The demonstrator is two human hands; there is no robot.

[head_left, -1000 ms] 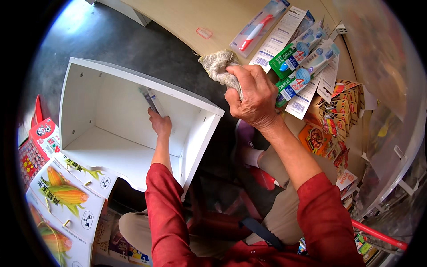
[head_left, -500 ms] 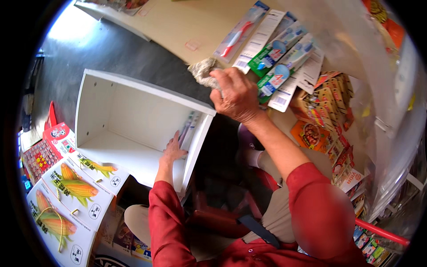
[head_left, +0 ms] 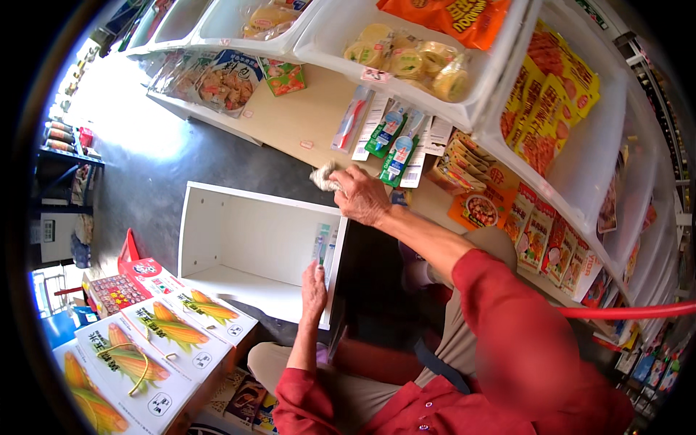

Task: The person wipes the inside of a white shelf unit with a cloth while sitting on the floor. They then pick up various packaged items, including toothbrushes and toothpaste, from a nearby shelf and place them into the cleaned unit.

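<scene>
Two toothbrush packs (head_left: 322,238) are laid along the right side inside the white box (head_left: 243,235), at the middle of the frame. The left hand (head_left: 314,291) is reached over the box's lower right part, its fingers drawn together at the packs' lower end; whether a pack is gripped or only touched cannot be told. Half a second ago the fingers were spread wider beside the packs; a second ago a pack was held farther from that side.

By the right hand (head_left: 361,194), above the box's upper right corner, a crumpled cloth (head_left: 325,176) is gripped in bent fingers, as in both earlier frames.

The view has been shifted: the box is now seen lower and farther right, and clear trays (head_left: 326,64), with an orange bag (head_left: 460,20) and yellow packets (head_left: 547,109) in them, are brought into the upper part. Below the trays, more toothbrushes (head_left: 397,148) are still spread on the beige shelf (head_left: 319,119). At lower left, corn boxes (head_left: 156,370) are lined up.
</scene>
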